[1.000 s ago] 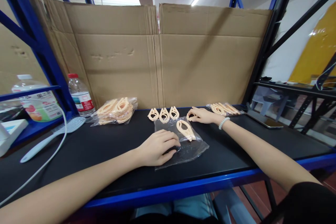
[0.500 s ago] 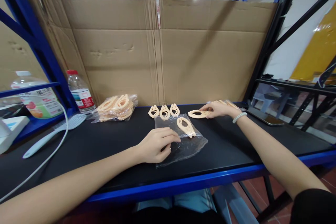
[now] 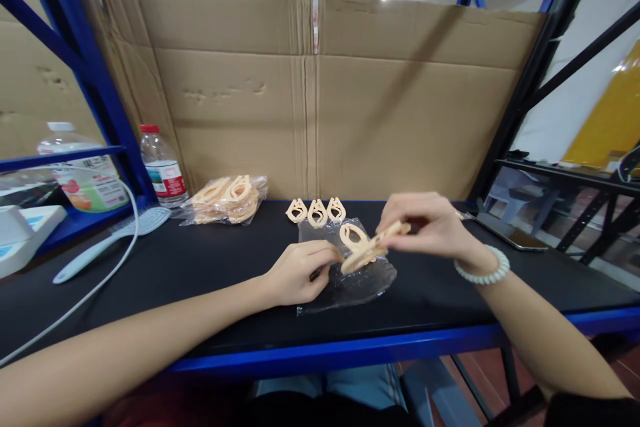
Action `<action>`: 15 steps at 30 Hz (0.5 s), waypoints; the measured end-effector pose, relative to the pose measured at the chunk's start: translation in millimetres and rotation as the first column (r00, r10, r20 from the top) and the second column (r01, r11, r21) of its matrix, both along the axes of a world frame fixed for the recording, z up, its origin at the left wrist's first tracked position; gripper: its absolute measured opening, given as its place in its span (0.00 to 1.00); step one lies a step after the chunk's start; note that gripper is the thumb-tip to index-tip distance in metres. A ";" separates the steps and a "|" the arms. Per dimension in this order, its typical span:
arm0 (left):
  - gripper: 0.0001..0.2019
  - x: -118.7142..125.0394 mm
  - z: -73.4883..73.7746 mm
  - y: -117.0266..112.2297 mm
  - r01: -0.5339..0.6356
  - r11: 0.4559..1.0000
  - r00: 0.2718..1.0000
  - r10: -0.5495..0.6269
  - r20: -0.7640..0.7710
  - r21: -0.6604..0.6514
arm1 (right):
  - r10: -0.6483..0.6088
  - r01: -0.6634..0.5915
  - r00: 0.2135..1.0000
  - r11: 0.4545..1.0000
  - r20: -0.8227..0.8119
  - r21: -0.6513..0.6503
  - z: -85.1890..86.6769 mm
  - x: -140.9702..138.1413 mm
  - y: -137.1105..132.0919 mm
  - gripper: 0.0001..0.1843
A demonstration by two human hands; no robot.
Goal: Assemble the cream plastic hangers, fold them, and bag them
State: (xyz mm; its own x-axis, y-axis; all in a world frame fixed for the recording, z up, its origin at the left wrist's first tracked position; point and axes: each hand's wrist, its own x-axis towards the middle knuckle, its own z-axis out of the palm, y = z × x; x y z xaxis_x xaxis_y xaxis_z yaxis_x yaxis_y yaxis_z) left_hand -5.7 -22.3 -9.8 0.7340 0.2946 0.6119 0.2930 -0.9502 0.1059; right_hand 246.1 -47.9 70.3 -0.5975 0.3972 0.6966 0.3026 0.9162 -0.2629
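A clear plastic bag (image 3: 350, 287) lies flat on the black tabletop, with a beige hair claw clip (image 3: 351, 235) at its far part. My left hand (image 3: 303, 270) rests on the bag's left side, fingers curled and pinching the film near the middle. Above the bag's right side, my right hand (image 3: 425, 223) grips a second claw clip, the held claw clip (image 3: 367, 255), tilted with its lower end close to my left fingertips. That clip partly covers the one on the bag. Just beyond the bag stand three claw clips (image 3: 317, 213) in a row.
Left of the row sits a bagged pile of clips (image 3: 227, 200). A red-capped bottle (image 3: 163, 170), a pale blue hairbrush (image 3: 117, 237) and a white cable (image 3: 113, 273) are farther left. Cardboard (image 3: 240, 93) walls the back. A phone-like slab (image 3: 510, 233) lies at right.
My right hand has brought a claw clip from the right back of the table over to the bag, lifting and tilting it. My left hand stays on the bag, its fingers drawn closer together.
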 end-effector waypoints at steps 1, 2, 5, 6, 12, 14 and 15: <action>0.16 0.2 -0.4 -0.2 -0.005 1.000 1.000 0.005 0.010 -0.014 | 0.050 -0.052 0.996 0.998 0.074 0.027 -3.1 -6.2 -7.5 0.09; 0.16 0.4 -0.8 -0.4 -0.003 1.000 1.000 0.004 0.023 -0.026 | 0.055 -0.065 0.987 0.996 0.153 0.060 -7.8 -12.1 -12.9 0.08; 0.16 0.9 -1.5 -0.5 0.025 0.999 0.998 -0.022 0.063 -0.044 | -0.093 0.002 0.917 0.973 0.388 0.230 -27.5 -28.9 -18.3 0.09; 0.16 1.0 -1.5 -0.6 0.034 0.998 0.997 -0.031 0.071 -0.046 | -0.158 0.029 0.881 0.959 0.447 0.282 -34.1 -34.1 -17.6 0.10; 0.17 0.7 -0.4 -1.5 0.051 0.998 0.995 -0.048 0.086 -0.038 | -0.282 0.065 0.801 0.918 0.528 0.391 -56.2 -47.9 -24.3 0.09; 0.17 0.2 0.0 -1.9 0.048 0.999 0.996 -0.046 0.081 -0.025 | -0.299 0.046 0.820 0.884 0.487 0.465 -63.7 -47.1 -41.7 0.10; 0.17 -0.1 0.0 -2.1 0.046 0.999 0.996 -0.045 0.073 -0.012 | -0.254 -0.016 0.837 0.874 0.484 0.486 -69.3 -47.2 -53.2 0.09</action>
State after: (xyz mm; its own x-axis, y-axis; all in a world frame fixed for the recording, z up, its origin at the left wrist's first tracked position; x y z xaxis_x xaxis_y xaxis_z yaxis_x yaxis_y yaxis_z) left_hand -5.8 -24.5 -9.8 0.7008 0.2705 0.6600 0.2407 -0.9607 0.1382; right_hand 199.0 -101.1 1.0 -0.8873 0.2102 0.4104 0.3826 0.8325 0.4008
